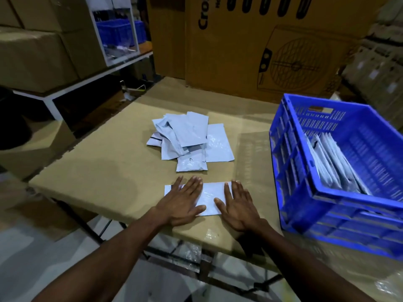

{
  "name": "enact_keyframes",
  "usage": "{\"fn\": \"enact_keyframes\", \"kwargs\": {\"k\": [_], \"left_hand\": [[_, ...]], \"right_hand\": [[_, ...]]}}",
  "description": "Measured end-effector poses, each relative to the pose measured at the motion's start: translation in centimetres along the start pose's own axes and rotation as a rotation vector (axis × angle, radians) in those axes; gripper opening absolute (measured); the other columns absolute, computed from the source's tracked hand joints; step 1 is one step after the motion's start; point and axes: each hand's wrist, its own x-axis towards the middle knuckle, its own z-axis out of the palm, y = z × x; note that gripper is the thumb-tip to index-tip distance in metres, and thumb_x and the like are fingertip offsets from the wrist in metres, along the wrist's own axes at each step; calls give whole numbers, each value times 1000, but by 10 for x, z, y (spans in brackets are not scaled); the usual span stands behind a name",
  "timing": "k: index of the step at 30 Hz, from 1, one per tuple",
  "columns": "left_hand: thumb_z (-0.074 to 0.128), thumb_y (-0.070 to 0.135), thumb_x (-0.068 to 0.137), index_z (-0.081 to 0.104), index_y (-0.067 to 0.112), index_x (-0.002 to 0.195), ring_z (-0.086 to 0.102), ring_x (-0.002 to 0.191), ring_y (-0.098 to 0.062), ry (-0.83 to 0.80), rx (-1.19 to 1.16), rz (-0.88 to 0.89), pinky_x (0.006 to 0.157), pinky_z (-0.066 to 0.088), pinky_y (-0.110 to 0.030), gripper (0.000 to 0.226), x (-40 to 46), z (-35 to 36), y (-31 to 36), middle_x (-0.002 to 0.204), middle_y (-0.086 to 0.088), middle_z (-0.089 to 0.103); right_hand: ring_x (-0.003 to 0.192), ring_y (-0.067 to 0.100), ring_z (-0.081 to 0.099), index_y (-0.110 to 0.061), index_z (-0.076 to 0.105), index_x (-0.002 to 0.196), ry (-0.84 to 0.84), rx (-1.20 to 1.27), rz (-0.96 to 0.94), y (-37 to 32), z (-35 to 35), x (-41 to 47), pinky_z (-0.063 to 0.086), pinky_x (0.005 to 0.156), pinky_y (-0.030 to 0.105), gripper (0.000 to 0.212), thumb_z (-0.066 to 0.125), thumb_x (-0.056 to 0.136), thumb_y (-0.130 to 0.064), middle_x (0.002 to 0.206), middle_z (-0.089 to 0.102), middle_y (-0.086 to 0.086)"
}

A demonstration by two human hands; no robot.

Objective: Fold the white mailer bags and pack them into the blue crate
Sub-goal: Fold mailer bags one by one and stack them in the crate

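Note:
A white mailer bag (210,196) lies flat near the front edge of the cardboard-covered table (98,171). My left hand (183,201) presses on its left half with straight fingers. My right hand (238,205) presses flat on its right end. Behind it sits a loose pile of several white mailer bags (192,140). The blue crate (340,205) stands at the right, with several folded bags (333,164) leaning upright inside along its left wall.
Big cardboard boxes (272,46) stand along the table's far edge. A white metal shelf (65,83) with boxes and a blue bin (117,31) is at the left. Packages are stacked at the far right.

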Motion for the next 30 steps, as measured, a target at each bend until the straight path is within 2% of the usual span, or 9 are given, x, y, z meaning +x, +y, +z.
{"fn": "enact_keyframes", "kwargs": {"k": [2,4,7,9,11,15,20,24,30], "left_hand": [[-15,59,94,5,7,160,-2,156,-18,95,-122,-84,123,-12,-35,87,11,3,19,168,-5,0],[8,38,99,21,1,157,17,154,-26,190,-329,-146,120,-7,-23,70,22,8,45,165,-14,19],[42,17,93,29,0,154,24,152,-28,211,-412,-160,121,-1,-24,65,30,14,68,160,-18,32],[43,20,91,27,4,156,20,153,-25,195,-324,-151,123,1,-31,70,29,15,66,162,-14,30],[18,36,92,22,12,159,14,155,-21,172,-197,-170,125,5,-39,72,24,15,59,166,-5,23],[-13,59,83,7,18,162,0,156,-16,77,-121,-325,125,1,-42,91,13,18,36,170,2,3],[-16,58,83,1,18,162,-5,155,-22,38,-65,-419,125,0,-45,90,-5,12,20,170,3,-5],[-14,56,84,1,18,162,-7,155,-25,11,-57,-439,124,1,-48,88,-4,12,23,170,1,-6],[-16,54,80,0,18,162,-11,155,-26,-17,-33,-422,125,-2,-47,91,-4,12,21,169,1,-9]], "right_hand": [[152,29,11,-9,15,157,109,-42,7,-4,-8,2,8,121,50,75,7,100,-56,163,15,17],[139,32,39,-2,39,147,222,-33,-52,-12,-23,5,26,115,49,70,10,94,-40,150,42,19],[125,41,54,10,50,135,184,137,-227,-18,-22,11,41,106,44,64,27,87,-27,137,54,28],[130,40,51,9,46,139,150,195,-268,-17,-10,6,40,107,50,65,30,87,-27,142,50,26],[131,35,52,4,47,141,156,119,-297,-13,2,2,45,104,53,59,32,93,-27,144,51,20],[146,26,32,-11,36,152,188,5,-222,-3,7,5,25,118,46,72,3,102,-51,159,32,7],[153,25,4,-17,14,158,136,-50,-174,1,6,8,4,123,48,86,-11,91,-64,166,6,6],[152,26,14,-7,27,154,183,-32,-269,-30,-7,11,-4,120,49,91,-19,94,-57,163,21,12],[153,14,2,-20,16,158,82,47,-358,-49,3,16,-3,123,41,105,-28,78,-70,166,10,-4]]}}
